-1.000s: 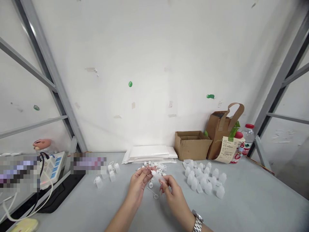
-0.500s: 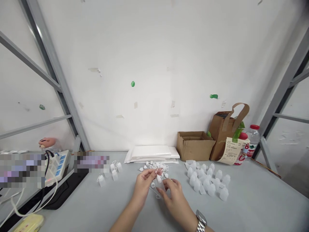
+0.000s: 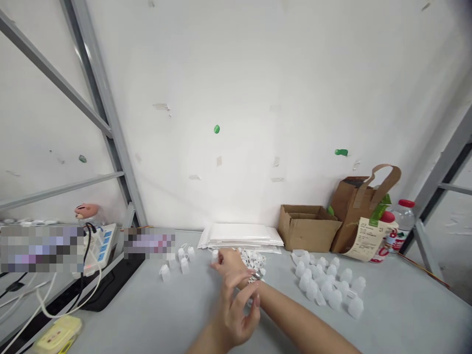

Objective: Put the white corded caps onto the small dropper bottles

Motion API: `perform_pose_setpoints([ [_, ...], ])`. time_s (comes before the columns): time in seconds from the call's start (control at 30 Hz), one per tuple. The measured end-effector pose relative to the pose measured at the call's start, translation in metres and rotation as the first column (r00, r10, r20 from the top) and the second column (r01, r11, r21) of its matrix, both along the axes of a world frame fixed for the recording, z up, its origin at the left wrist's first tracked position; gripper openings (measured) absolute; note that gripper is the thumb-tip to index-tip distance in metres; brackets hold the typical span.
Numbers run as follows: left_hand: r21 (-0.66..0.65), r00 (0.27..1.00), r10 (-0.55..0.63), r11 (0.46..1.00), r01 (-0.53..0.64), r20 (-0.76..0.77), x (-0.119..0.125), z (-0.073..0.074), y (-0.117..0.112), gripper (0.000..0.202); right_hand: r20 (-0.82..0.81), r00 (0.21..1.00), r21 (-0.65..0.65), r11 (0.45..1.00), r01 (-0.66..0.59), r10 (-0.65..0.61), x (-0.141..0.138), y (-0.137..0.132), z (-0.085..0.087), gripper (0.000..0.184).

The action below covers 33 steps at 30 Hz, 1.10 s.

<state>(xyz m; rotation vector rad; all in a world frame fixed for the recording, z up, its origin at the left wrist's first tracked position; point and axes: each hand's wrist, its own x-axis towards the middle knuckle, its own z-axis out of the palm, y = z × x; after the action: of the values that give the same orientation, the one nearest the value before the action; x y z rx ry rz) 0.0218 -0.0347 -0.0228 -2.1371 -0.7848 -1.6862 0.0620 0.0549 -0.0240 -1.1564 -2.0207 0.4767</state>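
Observation:
My right hand [image 3: 229, 263], with a metal watch [image 3: 255, 278] on its wrist, reaches across to the left. Its fingers are closed on a small white capped bottle [image 3: 215, 254] near the stack of white envelopes. Closer to me, my left hand [image 3: 238, 312] crosses in front of the right wrist, its fingers curled but apart and nothing visible in them. Several similar capped bottles with loops [image 3: 184, 265] stand to the left. A pile of small white caps [image 3: 256, 259] lies just beyond my right wrist, partly hidden by it. Several translucent bottles without caps [image 3: 328, 282] lie in a group at the right.
White flat envelopes [image 3: 241, 236] are stacked against the wall. An open cardboard box [image 3: 308, 233], a brown paper bag [image 3: 348, 206] and a red-capped plastic bottle [image 3: 403, 216] stand at the back right. A power strip [image 3: 105, 246], cables and a yellow case [image 3: 59, 335] lie left.
My right hand has moved left across the left one, carrying the bottle that was between both hands. My left hand has let go and come nearer to me. The view has shifted slightly.

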Motion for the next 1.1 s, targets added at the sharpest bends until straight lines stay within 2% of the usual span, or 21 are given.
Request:
perform_pose_setpoints([
  [0.17, -0.004, 0.996, 0.001, 1.000, -0.001, 0.089, 0.001, 0.004, -0.003, 0.035, 0.073, 0.997, 0.098, 0.995, -0.006, -0.001, -0.045, 0.005, -0.011, 0.035],
  [0.33, -0.020, 0.989, 0.002, 1.000, 0.001, 0.150, 0.003, 0.004, -0.003, 0.032, 0.193, 0.981, 0.172, 0.985, 0.001, -0.035, -0.055, 0.009, -0.011, 0.023],
  [0.5, -0.071, 0.980, 0.010, 0.998, 0.004, 0.199, -0.001, -0.001, 0.000, 0.036, 0.317, 0.945, 0.181, 0.983, 0.025, -0.083, -0.030, 0.003, 0.004, 0.010],
  [0.57, -0.117, 0.963, 0.025, 0.993, 0.007, 0.268, -0.002, -0.004, 0.002, 0.034, 0.346, 0.934, 0.197, 0.980, 0.026, -0.094, -0.006, -0.007, 0.012, 0.009],
  [0.63, -0.228, 0.935, 0.042, 0.973, 0.042, 0.351, -0.001, -0.006, 0.003, 0.029, 0.358, 0.925, 0.213, 0.976, 0.052, -0.127, 0.024, -0.023, 0.018, 0.008],
  [0.7, -0.406, 0.903, 0.090, 0.909, 0.098, 0.421, 0.002, -0.004, 0.004, 0.022, 0.383, 0.900, 0.249, 0.961, 0.116, -0.208, 0.059, -0.041, 0.022, 0.008],
  [0.73, -0.508, 0.892, 0.128, 0.852, 0.125, 0.434, 0.004, -0.002, 0.005, 0.022, 0.399, 0.878, 0.272, 0.948, 0.162, -0.265, 0.078, -0.050, 0.023, 0.010],
  [0.8, -0.706, 0.892, 0.211, 0.691, 0.154, 0.400, 0.006, 0.003, 0.006, 0.028, 0.401, 0.835, 0.313, 0.913, 0.261, -0.376, 0.115, -0.064, 0.022, 0.015],
  [0.83, -0.774, 0.915, 0.209, 0.615, 0.153, 0.346, 0.007, 0.006, 0.007, 0.030, 0.395, 0.802, 0.338, 0.882, 0.327, -0.449, 0.134, -0.069, 0.021, 0.016],
  [0.9, -0.870, 0.968, 0.167, 0.485, 0.086, 0.189, 0.004, 0.010, 0.010, 0.030, 0.395, 0.710, 0.375, 0.807, 0.455, -0.584, 0.166, -0.077, 0.016, 0.014],
  [0.97, -0.932, 0.993, 0.119, 0.358, -0.054, -0.012, -0.001, 0.011, 0.014, 0.029, 0.413, 0.632, 0.376, 0.755, 0.537, -0.655, 0.189, -0.082, 0.011, 0.015],
  [1.03, -0.943, 0.984, 0.054, 0.280, -0.178, -0.170, -0.007, 0.010, 0.018, 0.028, 0.443, 0.581, 0.386, 0.731, 0.564, -0.682, 0.201, -0.084, 0.008, 0.018],
  [1.1, -0.944, 0.964, -0.029, 0.212, -0.251, -0.263, -0.012, 0.007, 0.021, 0.025, 0.475, 0.548, 0.405, 0.724, 0.558, -0.689, 0.203, -0.084, 0.005, 0.019],
])
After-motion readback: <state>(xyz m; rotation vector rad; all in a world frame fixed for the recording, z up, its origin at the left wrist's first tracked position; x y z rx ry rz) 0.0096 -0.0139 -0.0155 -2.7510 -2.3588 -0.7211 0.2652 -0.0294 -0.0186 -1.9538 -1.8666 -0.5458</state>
